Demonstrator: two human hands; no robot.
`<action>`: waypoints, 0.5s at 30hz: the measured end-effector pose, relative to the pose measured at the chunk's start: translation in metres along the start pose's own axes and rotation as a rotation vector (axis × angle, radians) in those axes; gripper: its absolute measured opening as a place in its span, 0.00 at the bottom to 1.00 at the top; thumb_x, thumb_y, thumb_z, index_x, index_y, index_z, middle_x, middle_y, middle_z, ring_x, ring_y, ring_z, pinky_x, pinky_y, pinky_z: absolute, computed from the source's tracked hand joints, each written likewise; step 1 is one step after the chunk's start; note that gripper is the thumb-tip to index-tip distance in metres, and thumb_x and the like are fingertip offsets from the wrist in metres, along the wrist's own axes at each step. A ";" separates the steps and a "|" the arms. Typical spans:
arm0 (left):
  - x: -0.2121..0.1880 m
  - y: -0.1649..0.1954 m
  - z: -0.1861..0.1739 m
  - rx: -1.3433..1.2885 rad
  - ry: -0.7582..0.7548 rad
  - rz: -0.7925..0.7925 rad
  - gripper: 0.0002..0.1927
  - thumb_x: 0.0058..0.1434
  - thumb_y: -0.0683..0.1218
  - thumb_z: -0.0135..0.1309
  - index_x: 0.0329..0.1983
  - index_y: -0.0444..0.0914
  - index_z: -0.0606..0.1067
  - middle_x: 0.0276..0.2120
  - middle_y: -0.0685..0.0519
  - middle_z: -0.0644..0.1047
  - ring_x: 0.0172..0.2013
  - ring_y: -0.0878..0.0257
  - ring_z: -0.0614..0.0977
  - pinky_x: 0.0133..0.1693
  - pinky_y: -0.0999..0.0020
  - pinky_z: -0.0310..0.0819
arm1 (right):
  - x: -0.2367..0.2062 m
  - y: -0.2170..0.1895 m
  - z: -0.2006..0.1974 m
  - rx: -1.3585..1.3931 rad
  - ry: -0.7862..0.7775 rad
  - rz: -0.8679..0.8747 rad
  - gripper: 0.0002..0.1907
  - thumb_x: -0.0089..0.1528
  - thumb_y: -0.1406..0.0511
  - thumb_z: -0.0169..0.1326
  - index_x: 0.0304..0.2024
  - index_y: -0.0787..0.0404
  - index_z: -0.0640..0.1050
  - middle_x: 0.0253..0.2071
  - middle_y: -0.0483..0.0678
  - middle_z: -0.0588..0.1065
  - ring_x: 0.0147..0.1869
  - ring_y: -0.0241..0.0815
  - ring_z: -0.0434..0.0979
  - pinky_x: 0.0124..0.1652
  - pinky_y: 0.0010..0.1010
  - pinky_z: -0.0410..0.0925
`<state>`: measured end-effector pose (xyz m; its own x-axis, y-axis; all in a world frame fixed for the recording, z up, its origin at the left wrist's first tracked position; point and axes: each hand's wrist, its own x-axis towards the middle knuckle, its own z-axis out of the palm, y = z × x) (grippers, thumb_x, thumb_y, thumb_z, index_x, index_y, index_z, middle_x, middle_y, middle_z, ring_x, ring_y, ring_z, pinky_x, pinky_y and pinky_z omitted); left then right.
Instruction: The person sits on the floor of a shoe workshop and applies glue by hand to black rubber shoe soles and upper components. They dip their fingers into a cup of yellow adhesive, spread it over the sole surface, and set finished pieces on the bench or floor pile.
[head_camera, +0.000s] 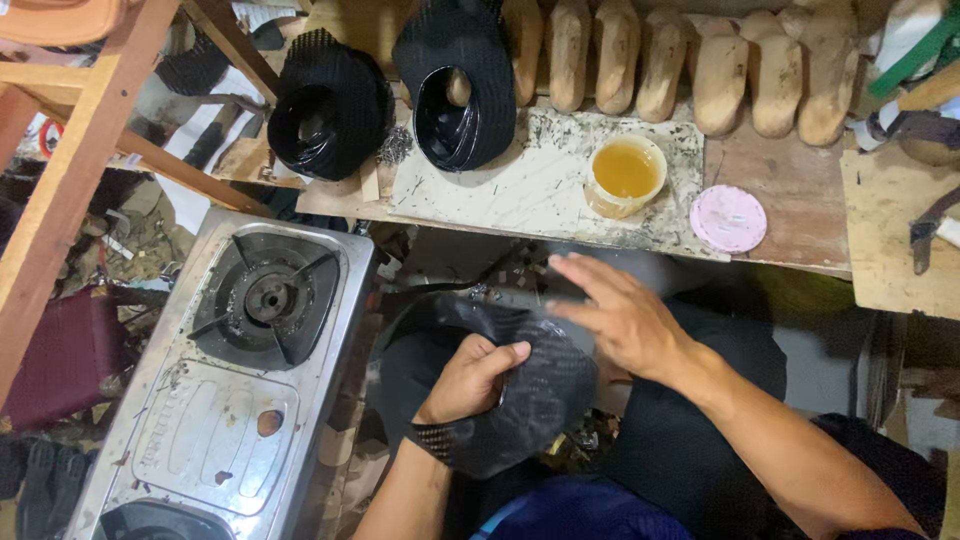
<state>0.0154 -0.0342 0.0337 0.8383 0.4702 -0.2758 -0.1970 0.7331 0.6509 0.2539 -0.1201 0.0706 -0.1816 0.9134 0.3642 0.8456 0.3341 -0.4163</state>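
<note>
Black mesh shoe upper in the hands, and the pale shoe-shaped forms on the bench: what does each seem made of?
Black mesh shoe upper: apparently woven synthetic fabric, judging by its matte gridded texture. Pale shoe-shaped forms: probably bare wood, given their tan, dull, unvarnished surface.

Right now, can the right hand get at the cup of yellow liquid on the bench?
Probably yes. The right hand is open and holds nothing, just below the bench edge, and nothing stands between it and the cup.

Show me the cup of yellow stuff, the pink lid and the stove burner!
cup of yellow stuff (626, 172), head view, on the liquid.
pink lid (728, 219), head view, its flat top.
stove burner (268, 297), head view, its centre ring.
</note>
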 end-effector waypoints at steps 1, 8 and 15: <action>0.000 0.003 0.003 0.016 0.010 0.021 0.12 0.71 0.39 0.51 0.40 0.23 0.80 0.38 0.43 0.83 0.37 0.59 0.84 0.41 0.65 0.78 | 0.001 0.000 -0.002 0.106 0.026 0.062 0.33 0.56 0.79 0.53 0.60 0.48 0.77 0.74 0.51 0.65 0.72 0.51 0.72 0.63 0.38 0.70; -0.005 0.010 0.021 0.113 0.133 0.202 0.14 0.65 0.41 0.51 0.52 0.30 0.77 0.44 0.50 0.82 0.43 0.62 0.83 0.46 0.67 0.79 | 0.009 -0.025 -0.011 0.787 -0.059 0.508 0.34 0.55 0.73 0.60 0.65 0.61 0.71 0.61 0.50 0.72 0.39 0.38 0.72 0.36 0.25 0.70; 0.008 -0.005 0.011 0.186 0.258 0.078 0.14 0.65 0.42 0.54 0.49 0.27 0.78 0.41 0.47 0.83 0.37 0.59 0.84 0.40 0.64 0.81 | 0.036 0.016 -0.025 0.142 -0.016 0.274 0.23 0.59 0.62 0.62 0.56 0.59 0.79 0.58 0.51 0.75 0.51 0.45 0.79 0.49 0.33 0.74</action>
<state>0.0288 -0.0395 0.0354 0.6635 0.6477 -0.3745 -0.1397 0.5991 0.7884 0.2737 -0.0874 0.0977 0.0349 0.9772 0.2095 0.7859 0.1027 -0.6098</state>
